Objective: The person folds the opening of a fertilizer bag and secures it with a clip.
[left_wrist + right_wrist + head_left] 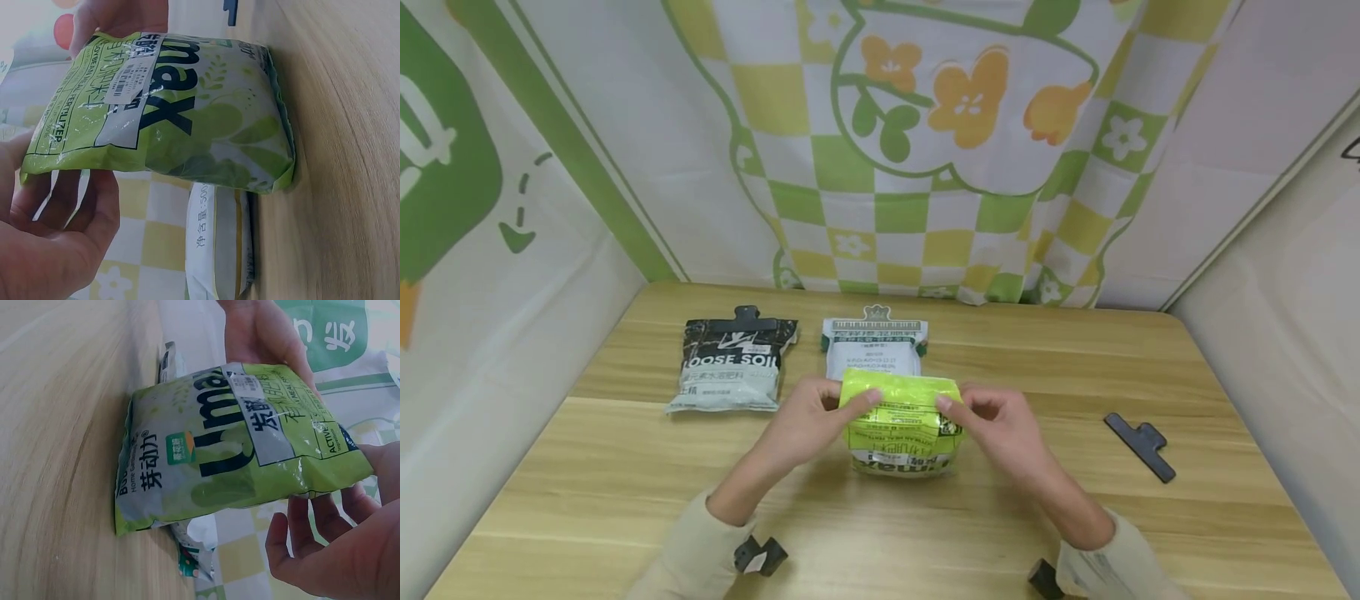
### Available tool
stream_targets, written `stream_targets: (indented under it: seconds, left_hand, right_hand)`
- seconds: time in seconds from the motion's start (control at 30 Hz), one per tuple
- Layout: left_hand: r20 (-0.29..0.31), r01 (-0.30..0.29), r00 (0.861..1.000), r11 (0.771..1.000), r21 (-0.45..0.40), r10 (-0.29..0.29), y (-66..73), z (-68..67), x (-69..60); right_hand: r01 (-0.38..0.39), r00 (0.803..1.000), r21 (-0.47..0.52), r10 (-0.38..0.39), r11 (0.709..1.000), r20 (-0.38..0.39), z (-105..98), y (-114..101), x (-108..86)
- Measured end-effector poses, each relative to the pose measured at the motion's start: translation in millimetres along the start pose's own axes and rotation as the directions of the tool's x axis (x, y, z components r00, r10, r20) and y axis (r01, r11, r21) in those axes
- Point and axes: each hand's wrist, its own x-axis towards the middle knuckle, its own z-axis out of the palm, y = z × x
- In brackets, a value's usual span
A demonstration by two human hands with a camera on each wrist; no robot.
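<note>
A bright green fertilizer bag (904,437) stands on its bottom edge on the table, held up at its top edge by both hands. My left hand (811,419) pinches the top left corner, thumb on the near face and fingers behind. My right hand (1009,427) pinches the top right corner likewise. In the left wrist view the bag (206,112) shows a white label sticker and large dark letters. The right wrist view has the same bag (187,450), with the right fingers (306,531) curled behind its top edge.
A black-and-grey LOOSE SOIL bag (730,375) with a black clip (745,321) across its top lies back left. A white bag (872,354) lies behind the green one, partly hidden. A loose black clip (1140,447) rests at right on the wooden table (1210,533). Printed curtains enclose the table.
</note>
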Motion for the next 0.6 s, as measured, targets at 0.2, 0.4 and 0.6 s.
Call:
stream_targets:
  seconds: [0.2,0.4,0.6]
  left_hand:
    - [-0.027,-0.053,0.998,0.998,-0.015,0.053,-2.4,-1.7,1.0]
    - [-0.087,-0.336,0.933,0.931,0.142,0.35,-4.7,-1.9,1.2]
    - [0.058,-0.616,0.74,0.641,0.458,0.67,-9.3,-6.4,-0.6]
  right_hand:
    - [0.079,0.997,-0.045,-0.078,0.996,0.029,-1,2,4.6]
    - [0.455,0.89,-0.223,-0.435,0.862,0.134,-6,11,7.7]
    - [0.564,0.826,-0.296,-0.526,0.771,0.204,-10,19,7.6]
